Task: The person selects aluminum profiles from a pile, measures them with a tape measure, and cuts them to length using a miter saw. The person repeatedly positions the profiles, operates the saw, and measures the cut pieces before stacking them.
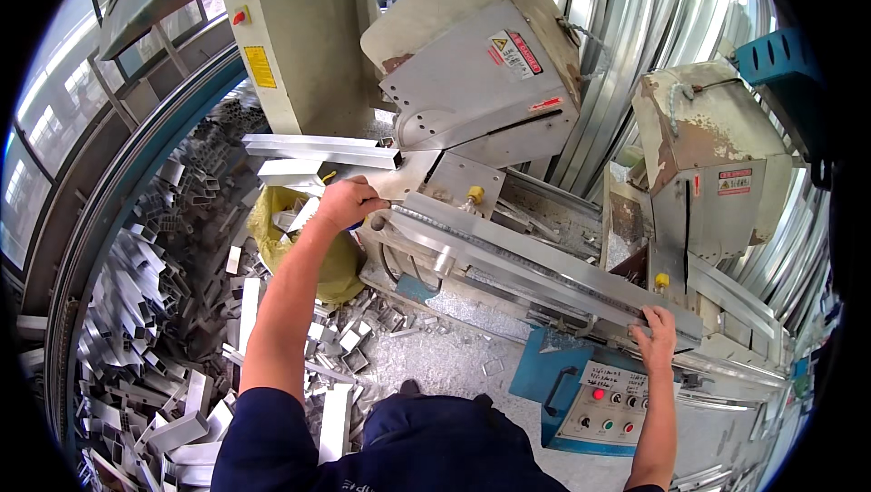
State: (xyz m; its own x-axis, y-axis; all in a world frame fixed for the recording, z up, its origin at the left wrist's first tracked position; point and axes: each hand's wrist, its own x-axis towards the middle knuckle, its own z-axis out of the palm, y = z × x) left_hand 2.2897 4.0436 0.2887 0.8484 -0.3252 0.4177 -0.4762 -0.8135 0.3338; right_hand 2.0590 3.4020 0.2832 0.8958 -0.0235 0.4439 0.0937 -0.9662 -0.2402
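Landmark: control box [601,406], blue, with buttons, to the person's right.
Long profile [553,258]: silver, running slantwise beyond the control box and far to its left.
Left hand [352,202]: left of and beyond the control box, fingers curled at the profile's left end; firmness of hold cannot be told.
Right hand [657,336]: just beyond the control box, closed over the profile near its right end.
Hand spacing: well apart, 1 near each end.
Saw guards: 2; left guard [490,75] and right guard [726,175], both beyond the control box; no blade visible.
Yellow bag [336,265]: left of the control box, containing offcuts.
Done (judged): profile laid lengthwise before both guards.
Left (judged): final seating appears open, hands not yet clear; whether its ends are cut cannot be told.
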